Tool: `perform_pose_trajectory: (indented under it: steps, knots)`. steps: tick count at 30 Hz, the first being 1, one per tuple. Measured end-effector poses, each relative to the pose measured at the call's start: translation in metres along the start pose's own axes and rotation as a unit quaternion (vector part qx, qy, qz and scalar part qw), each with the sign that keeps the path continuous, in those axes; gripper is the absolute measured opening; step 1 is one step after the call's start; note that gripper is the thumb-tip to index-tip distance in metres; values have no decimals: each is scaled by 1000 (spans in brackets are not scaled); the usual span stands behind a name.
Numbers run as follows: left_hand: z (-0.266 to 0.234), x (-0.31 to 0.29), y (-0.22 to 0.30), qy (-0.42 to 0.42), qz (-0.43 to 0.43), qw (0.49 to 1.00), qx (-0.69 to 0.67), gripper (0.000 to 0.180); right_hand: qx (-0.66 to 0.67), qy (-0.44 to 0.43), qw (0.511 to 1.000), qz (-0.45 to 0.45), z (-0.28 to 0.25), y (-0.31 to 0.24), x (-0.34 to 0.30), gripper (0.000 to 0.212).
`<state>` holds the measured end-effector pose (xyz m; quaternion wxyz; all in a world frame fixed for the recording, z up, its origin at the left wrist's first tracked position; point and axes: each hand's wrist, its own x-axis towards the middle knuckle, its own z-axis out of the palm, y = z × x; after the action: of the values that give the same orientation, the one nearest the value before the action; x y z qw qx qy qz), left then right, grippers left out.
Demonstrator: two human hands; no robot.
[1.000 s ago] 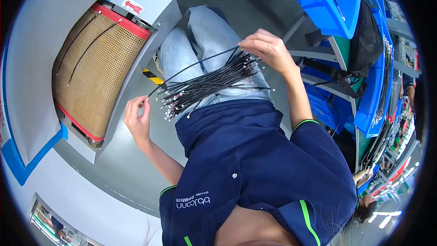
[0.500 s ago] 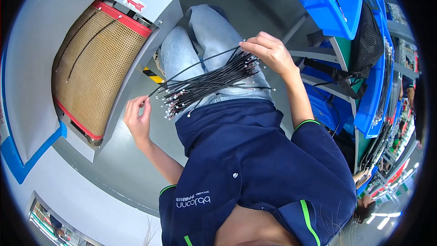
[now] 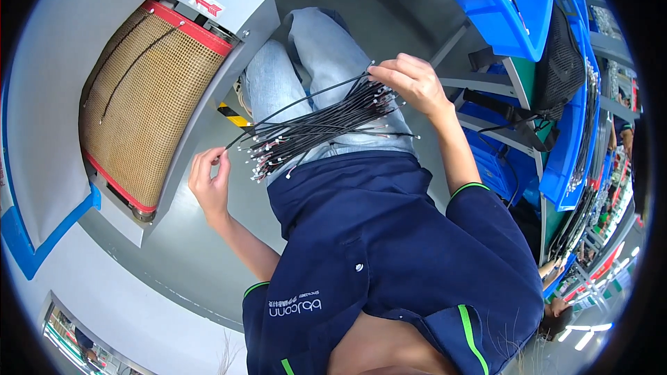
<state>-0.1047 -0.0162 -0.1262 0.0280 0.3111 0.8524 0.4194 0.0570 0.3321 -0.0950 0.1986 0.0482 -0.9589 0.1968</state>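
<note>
A loose bundle of black cables (image 3: 326, 125) with small white connectors at both ends lies across my lap, on the jeans (image 3: 274, 80). One black cable (image 3: 292, 101) is stretched above the bundle from hand to hand. My left hand (image 3: 210, 179) pinches its left end between thumb and fingertips, beside the bundle. At the far right of the bundle, my right hand (image 3: 411, 85) is closed on the other end, its fingers partly hiding the tip.
On the left stands a machine with a tan mesh conveyor belt (image 3: 149, 111) edged in red, carrying two black cables. Blue bins (image 3: 500, 0) with cables line the right, beside a black mesh chair back (image 3: 561, 62). Other people are partly visible at the far right.
My right hand has shifted very slightly to the right. The cables on the belt have crept slightly up and left. My left hand and the bundle look nearly still.
</note>
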Motion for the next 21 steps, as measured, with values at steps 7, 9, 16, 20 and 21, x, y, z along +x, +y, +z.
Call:
perform_pose_trajectory:
  steps: [7, 9, 16, 20, 21]
  knots:
    - [-4, -1, -2, -5, -7, 1000, 0, 12, 18, -40, 999, -4, -4, 0, -2, 28]
    - [-3, -2, -4, -1, -12, 1000, -5, 13, 17, -30, 999, -14, -4, 1, -2, 26]
    - [-3, -3, -4, 8, -11, 1000, -11, 14, 81, -28, 996, 20, -3, -2, 2, 16]
    - [-3, -4, -4, 15, -6, 1000, -15, 14, 132, -44, 989, 57, -6, -6, 4, 13]
    - [-3, -4, -4, 15, -7, 1000, -13, 14, 141, -55, 986, 69, -7, -8, 5, 12]
